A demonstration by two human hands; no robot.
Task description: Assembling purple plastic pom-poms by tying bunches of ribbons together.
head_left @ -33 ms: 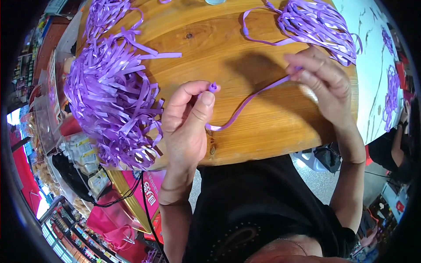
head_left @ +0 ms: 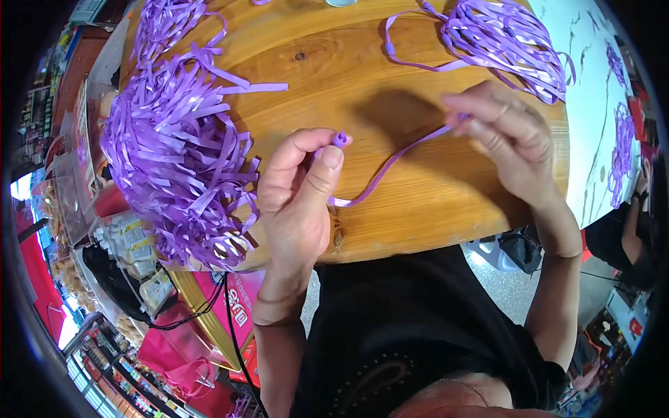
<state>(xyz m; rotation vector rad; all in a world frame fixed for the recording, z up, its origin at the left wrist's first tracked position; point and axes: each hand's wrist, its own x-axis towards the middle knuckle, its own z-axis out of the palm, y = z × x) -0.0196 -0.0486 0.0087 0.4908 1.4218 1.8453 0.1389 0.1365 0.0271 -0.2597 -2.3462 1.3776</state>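
Note:
A narrow purple ribbon (head_left: 392, 166) runs slack between my two hands above the wooden table (head_left: 306, 90). My left hand (head_left: 296, 191) pinches one end between thumb and forefinger, and a small knotted or curled tip (head_left: 341, 138) pokes out over them. The ribbon's other end is in the fingers of my right hand (head_left: 514, 143), which is slightly blurred. To the left of my left hand lies a big heap of cut purple ribbons (head_left: 171, 139) with loose ends. Beyond my right hand rests a bundle of looped purple ribbons (head_left: 505, 43).
A white marbled surface (head_left: 589, 104) adjoins the table on the right, with more purple ribbon (head_left: 621, 150) on it. At the far edge sits a small round metallic item (head_left: 341, 2). Clear plastic containers (head_left: 132, 244) and a black cable (head_left: 233, 341) are at the lower left.
My right hand has shifted a little to the left with its ribbon end, and the ribbon hangs slightly slacker. My left hand has hardly moved.

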